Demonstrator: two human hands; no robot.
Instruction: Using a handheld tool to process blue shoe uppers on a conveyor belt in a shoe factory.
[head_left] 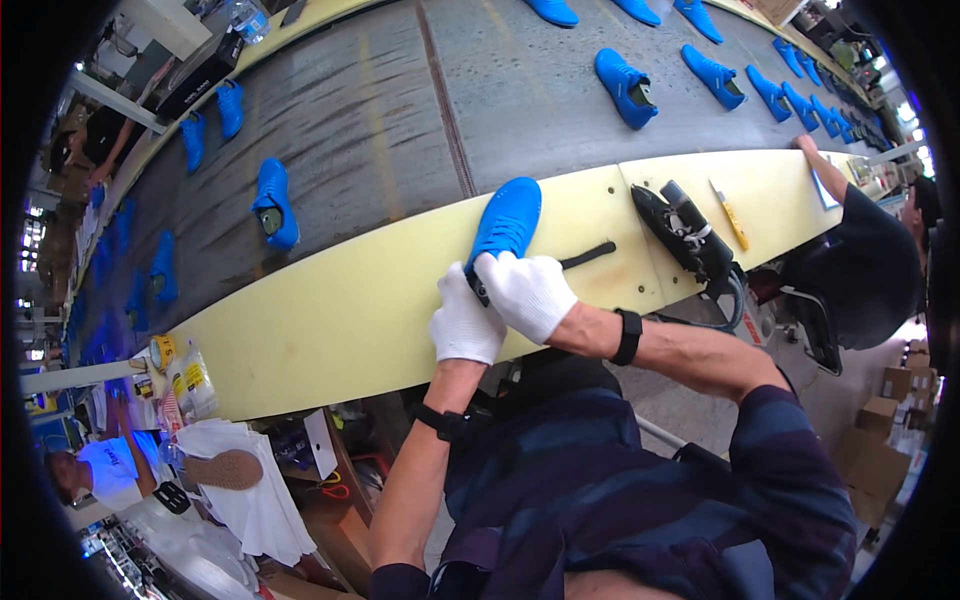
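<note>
A blue lace-up shoe (512,220) sits on the pale yellow ledge in front of me, its toe pointing away. My left hand (465,322), in a white knit glove, is closed at the left side of the shoe's heel. Also gloved in white, my right hand (528,292) has its fingers bent over the shoe's opening and tongue. Between the two hands a bit of the dark inside shows; the fingertips themselves are partly hidden. Just right of my right hand lies a thin black tool (590,256), its near end covered by the glove.
Blue shoes stand along the grey conveyor belt (350,110), one (275,205) close by on the left. On the ledge (330,320) lie a black shoe-like object (680,230) and a yellow-handled cutter (735,222). A co-worker (850,260) sits at the right.
</note>
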